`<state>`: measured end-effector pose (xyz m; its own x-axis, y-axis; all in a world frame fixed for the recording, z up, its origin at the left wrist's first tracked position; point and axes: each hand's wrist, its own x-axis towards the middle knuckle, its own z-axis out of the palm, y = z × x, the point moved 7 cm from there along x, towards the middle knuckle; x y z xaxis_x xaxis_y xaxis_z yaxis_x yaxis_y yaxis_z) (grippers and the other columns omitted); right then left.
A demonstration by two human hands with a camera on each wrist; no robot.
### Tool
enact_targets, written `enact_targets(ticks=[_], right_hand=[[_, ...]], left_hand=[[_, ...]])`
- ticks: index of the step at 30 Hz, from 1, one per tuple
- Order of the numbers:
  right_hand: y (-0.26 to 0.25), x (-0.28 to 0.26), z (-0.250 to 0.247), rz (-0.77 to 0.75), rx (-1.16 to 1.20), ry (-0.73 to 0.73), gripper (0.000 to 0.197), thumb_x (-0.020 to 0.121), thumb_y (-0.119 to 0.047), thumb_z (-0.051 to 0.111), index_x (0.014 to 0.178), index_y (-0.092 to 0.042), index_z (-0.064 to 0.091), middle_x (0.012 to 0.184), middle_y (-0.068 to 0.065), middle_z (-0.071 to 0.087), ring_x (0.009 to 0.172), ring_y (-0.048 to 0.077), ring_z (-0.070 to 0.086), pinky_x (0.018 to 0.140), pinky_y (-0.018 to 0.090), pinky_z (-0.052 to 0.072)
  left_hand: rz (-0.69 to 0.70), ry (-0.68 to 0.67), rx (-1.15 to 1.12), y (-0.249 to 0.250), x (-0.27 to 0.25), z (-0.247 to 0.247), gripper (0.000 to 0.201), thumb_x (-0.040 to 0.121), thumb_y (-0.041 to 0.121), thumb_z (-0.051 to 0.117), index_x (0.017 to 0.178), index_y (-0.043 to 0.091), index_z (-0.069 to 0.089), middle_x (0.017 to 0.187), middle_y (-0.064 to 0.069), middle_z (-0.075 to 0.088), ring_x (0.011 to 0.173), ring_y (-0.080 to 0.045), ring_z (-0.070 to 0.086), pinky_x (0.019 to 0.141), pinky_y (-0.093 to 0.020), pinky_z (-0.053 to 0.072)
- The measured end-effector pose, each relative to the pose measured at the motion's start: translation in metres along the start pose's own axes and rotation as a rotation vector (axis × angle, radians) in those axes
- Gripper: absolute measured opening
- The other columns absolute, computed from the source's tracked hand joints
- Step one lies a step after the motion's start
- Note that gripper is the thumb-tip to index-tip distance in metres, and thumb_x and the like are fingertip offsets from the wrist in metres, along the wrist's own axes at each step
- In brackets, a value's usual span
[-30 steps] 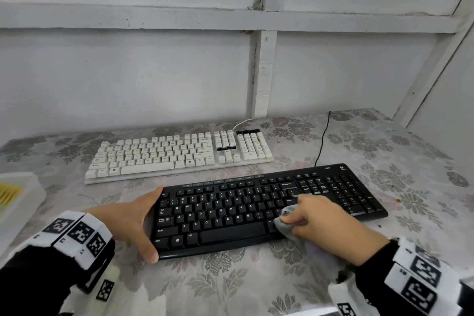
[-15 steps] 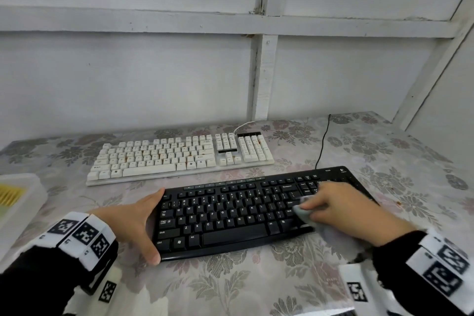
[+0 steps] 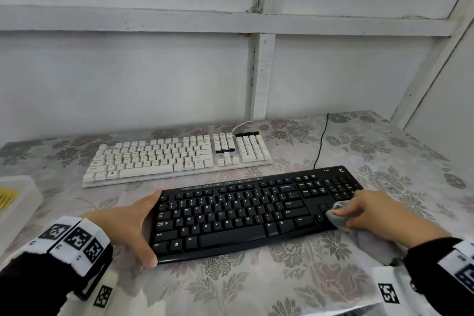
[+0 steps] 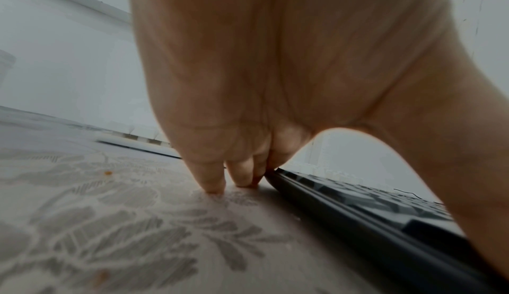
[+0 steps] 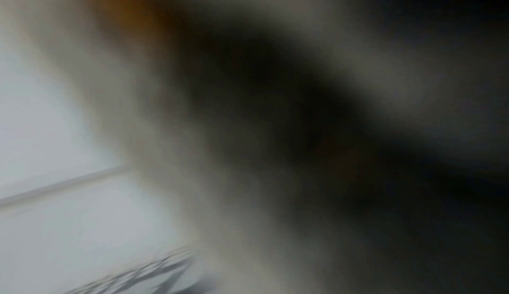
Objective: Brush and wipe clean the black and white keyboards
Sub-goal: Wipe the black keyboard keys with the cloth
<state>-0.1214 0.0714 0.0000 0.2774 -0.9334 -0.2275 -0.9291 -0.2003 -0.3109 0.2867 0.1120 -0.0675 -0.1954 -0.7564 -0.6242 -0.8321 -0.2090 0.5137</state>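
Observation:
A black keyboard (image 3: 246, 215) lies near me on the flowered table, and a white keyboard (image 3: 177, 159) lies behind it. My left hand (image 3: 133, 226) braces the black keyboard's left end, straight fingers along the far corner and thumb at the near corner. In the left wrist view those fingertips (image 4: 212, 181) touch the tablecloth beside the keyboard's edge (image 4: 358, 211). My right hand (image 3: 372, 215) grips a grey cloth (image 3: 337, 215) and presses it on the arrow keys at the keyboard's right. The right wrist view is a dark blur.
A white tray (image 3: 18, 200) holding something yellow sits at the table's left edge. The black keyboard's cable (image 3: 322, 143) runs back to the wall, the white one's cable (image 3: 242, 126) beside it. White wall panels close the back and right side.
My right hand has slid the cloth rightward over the black keyboard, from beside the space bar to the arrow keys. The left hand has kept its hold on the left end.

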Motion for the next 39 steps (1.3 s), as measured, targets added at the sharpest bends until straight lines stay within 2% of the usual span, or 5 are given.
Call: enact_targets(ticks=[3,8,24,31,39], right_hand=[[0.026,0.001,-0.011,0.086,-0.03,0.029,0.058,0.075,-0.008,0.073,0.054,-0.061,0.059,0.059,-0.035,0.06,0.064,-0.007,0.052,0.059,0.006,0.038],[0.019,0.004,-0.018,0.062,0.008,0.037,0.027,0.08,-0.011,0.071,0.084,-0.037,0.074,0.053,-0.023,0.058,0.059,-0.005,0.052,0.059,0.008,0.039],[0.053,0.007,-0.023,0.183,-0.015,0.129,0.024,0.081,-0.006,0.068,0.077,-0.028,0.077,0.041,-0.021,0.052,0.05,-0.005,0.049,0.056,0.008,0.038],[0.088,0.005,-0.032,0.331,-0.218,0.056,0.041,0.076,-0.012,0.069,0.052,-0.043,0.058,0.061,-0.005,0.057,0.064,0.01,0.052,0.053,0.015,0.034],[0.086,0.007,-0.04,0.408,-0.247,-0.011,0.026,0.078,-0.008,0.068,0.078,-0.034,0.073,0.09,0.001,0.071,0.079,0.013,0.057,0.059,0.018,0.037]], left_hand=[[-0.001,0.005,-0.002,0.0,-0.001,-0.001,0.158,0.036,0.049,0.091,0.144,0.028,-0.022,0.156,0.012,-0.006,0.143,-0.007,0.003,0.119,-0.036,0.01],[-0.007,0.011,0.0,-0.001,0.001,0.0,0.158,0.037,0.049,0.091,0.144,0.029,-0.022,0.156,0.012,-0.007,0.143,-0.008,0.002,0.119,-0.035,0.011],[0.018,0.012,-0.001,-0.002,0.002,0.0,0.163,0.031,0.055,0.091,0.144,0.028,-0.024,0.156,0.012,-0.007,0.143,-0.007,0.002,0.119,-0.035,0.011],[0.01,0.008,0.012,-0.001,0.002,0.0,0.16,0.035,0.054,0.09,0.143,0.027,-0.025,0.155,0.011,-0.014,0.143,-0.007,-0.003,0.119,-0.034,0.007],[0.007,0.01,0.02,-0.002,0.001,0.0,0.161,0.034,0.054,0.09,0.144,0.027,-0.024,0.155,0.012,-0.012,0.143,-0.007,-0.001,0.119,-0.034,0.009]])
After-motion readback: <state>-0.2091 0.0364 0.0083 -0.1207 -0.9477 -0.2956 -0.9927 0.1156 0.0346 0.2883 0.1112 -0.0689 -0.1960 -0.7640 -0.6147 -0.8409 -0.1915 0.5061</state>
